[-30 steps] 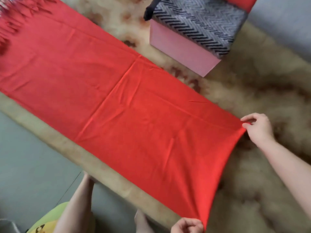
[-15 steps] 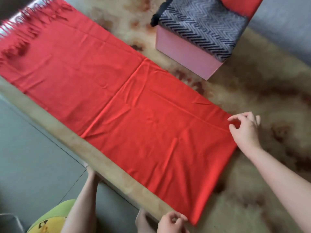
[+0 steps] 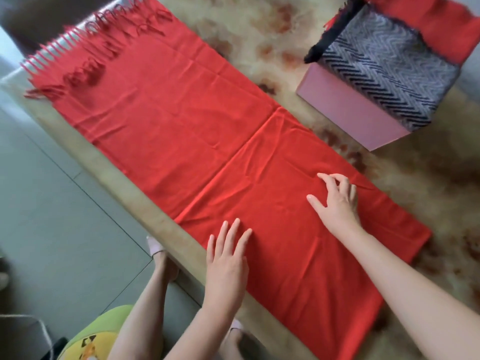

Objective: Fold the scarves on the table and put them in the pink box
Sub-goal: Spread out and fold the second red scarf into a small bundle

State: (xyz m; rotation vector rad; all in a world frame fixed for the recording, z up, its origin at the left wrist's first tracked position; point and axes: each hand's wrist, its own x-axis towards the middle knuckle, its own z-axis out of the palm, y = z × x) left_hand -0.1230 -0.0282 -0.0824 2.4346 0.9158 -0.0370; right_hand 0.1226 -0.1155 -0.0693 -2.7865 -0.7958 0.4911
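Red scarf is laid flat along the table, fringed end at the far left. Left hand is pressed flat on the scarf's near edge, fingers straight and slightly spread; right hand is set further in, fingers bent, tips touching cloth, nothing pinched. Pink box is seen near the scarf's far edge, a zigzag grey scarf and a second red one draped over its top.

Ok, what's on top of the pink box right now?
A grey zigzag scarf drapes over the pink box, with red fabric beyond it. They cover its top, so the inside is hidden.
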